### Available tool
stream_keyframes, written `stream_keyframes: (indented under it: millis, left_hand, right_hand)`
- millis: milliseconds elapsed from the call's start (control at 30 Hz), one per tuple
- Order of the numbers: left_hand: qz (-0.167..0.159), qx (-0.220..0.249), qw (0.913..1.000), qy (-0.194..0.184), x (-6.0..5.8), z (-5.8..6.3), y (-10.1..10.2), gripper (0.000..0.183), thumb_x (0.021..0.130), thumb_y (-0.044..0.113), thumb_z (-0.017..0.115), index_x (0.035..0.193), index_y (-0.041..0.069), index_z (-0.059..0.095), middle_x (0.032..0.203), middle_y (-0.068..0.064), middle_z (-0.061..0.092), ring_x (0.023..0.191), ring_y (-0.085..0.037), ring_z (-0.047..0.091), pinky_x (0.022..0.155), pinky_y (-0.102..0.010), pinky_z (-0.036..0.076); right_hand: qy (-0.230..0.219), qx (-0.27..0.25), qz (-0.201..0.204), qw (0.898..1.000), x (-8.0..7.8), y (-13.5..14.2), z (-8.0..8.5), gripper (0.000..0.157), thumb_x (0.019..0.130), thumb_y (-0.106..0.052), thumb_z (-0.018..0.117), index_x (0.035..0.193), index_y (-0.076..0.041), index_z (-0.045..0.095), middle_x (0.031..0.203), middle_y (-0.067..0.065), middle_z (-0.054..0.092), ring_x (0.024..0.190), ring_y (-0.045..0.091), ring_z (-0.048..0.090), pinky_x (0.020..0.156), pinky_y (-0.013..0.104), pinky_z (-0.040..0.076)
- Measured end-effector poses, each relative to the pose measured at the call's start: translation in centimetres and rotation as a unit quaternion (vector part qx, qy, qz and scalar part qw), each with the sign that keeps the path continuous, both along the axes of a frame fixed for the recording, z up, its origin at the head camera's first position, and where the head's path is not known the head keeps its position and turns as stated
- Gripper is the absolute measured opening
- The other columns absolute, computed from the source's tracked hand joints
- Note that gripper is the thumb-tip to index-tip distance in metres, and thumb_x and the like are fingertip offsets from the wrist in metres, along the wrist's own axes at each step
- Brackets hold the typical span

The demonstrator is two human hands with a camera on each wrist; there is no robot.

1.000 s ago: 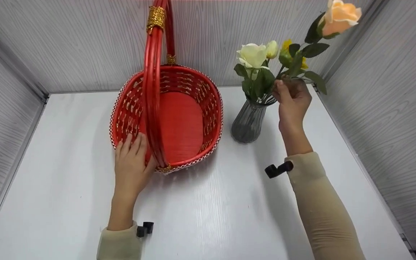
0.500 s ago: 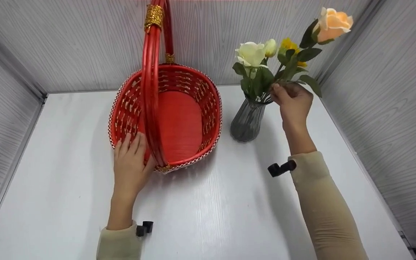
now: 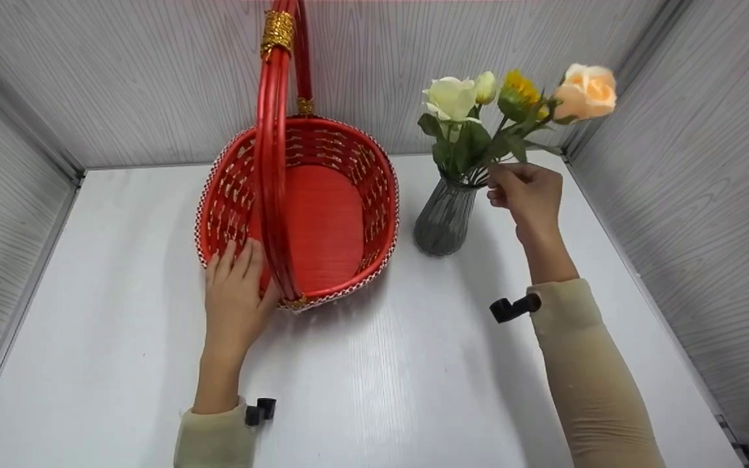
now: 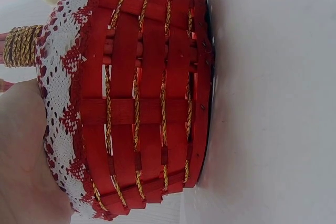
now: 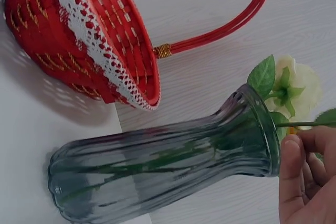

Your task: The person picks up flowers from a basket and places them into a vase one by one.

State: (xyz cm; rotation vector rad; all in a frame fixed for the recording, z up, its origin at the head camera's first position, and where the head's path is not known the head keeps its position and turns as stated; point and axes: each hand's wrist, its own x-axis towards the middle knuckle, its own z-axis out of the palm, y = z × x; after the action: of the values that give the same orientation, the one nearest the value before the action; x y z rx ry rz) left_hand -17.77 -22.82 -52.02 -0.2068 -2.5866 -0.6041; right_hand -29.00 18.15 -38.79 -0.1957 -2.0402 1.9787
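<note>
My left hand (image 3: 235,305) rests over the near left rim of a red woven basket (image 3: 326,227), fingers stretched down inside it. In the left wrist view the palm lies against the white lace edging (image 4: 65,85), and the fingertips are hidden. With thumb and index finger, my right hand (image 3: 530,195) pinches the green stem (image 5: 304,124) of a peach rose (image 3: 588,92), right at the mouth of a grey ribbed glass vase (image 3: 443,218). Several stems show through the vase's glass. A cream rose (image 3: 450,99), a pale bud (image 3: 486,88) and a yellow sunflower (image 3: 520,94) stand above it.
The basket's tall red handle (image 3: 274,162), bound with gold cord (image 3: 277,31), arches high over it. Everything stands on a white table (image 3: 374,383), with grey wood-grain panels (image 3: 173,78) at the back and sides. A small black camera mount (image 3: 514,307) sticks out from the right sleeve.
The peach rose has come down and left, nearer the sunflower. My right hand has lowered slightly beside the vase mouth, still pinching the stem. The left hand stays on the basket rim.
</note>
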Motion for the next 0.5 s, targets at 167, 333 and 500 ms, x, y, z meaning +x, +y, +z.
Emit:
stream_keyframes:
  millis: [167,333,500]
  left_hand:
    - [0.002,0.005,1.0000,-0.004,0.1,0.0,-0.2,0.062,0.096,0.034,0.055,0.146,-0.002,0.047,0.146,-0.022,0.051,0.143,-0.043,0.036,0.120,-0.058,0.016]
    - [0.003,0.004,1.0000,0.000,0.4,-0.2,-0.3,0.062,0.095,0.034,0.054,0.145,-0.002,0.048,0.145,-0.022,0.051,0.143,-0.044,0.036,0.120,-0.058,0.017]
    - [0.004,0.007,1.0000,-0.002,0.7,-0.4,-0.1,0.062,0.095,0.033,0.054,0.145,-0.002,0.048,0.145,-0.023,0.052,0.142,-0.043,0.037,0.120,-0.059,0.017]
  right_hand:
    - [-0.054,-0.015,0.024,0.998,0.1,0.3,-0.4,0.014,0.088,-0.008,0.070,0.080,0.003,0.071,0.066,0.007,0.068,0.054,0.013,0.066,0.054,0.025,0.058]
    - [-0.083,-0.060,0.041,0.994,1.7,0.5,-2.6,0.024,0.088,-0.013,0.074,0.094,0.009,0.067,0.072,0.006,0.069,0.059,0.013,0.067,0.060,0.025,0.060]
    - [-0.087,-0.044,0.059,0.993,3.9,0.7,-4.4,0.025,0.090,-0.014,0.071,0.102,0.008,0.067,0.075,0.006,0.069,0.062,0.013,0.067,0.063,0.025,0.060]
